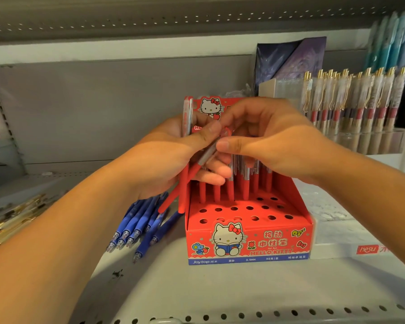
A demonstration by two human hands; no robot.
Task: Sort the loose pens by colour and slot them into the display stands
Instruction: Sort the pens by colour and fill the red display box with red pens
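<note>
One head-worn wide-angle camera looks forward and down, from close by, onto a red display stand (248,239) on a shop shelf (197,288).

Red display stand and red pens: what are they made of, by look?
Red display stand: likely cardboard with a glossy print; folded edges, punched holes. Red pens: plastic, with a clear upper barrel and a matte red lower section, possibly rubber.

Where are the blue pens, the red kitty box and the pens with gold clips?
blue pens (138,220): head view, on a blue grip in the loose pile.
red kitty box (262,239): head view, on its front panel.
pens with gold clips (360,97): head view, on one pen's pale barrel.
</note>
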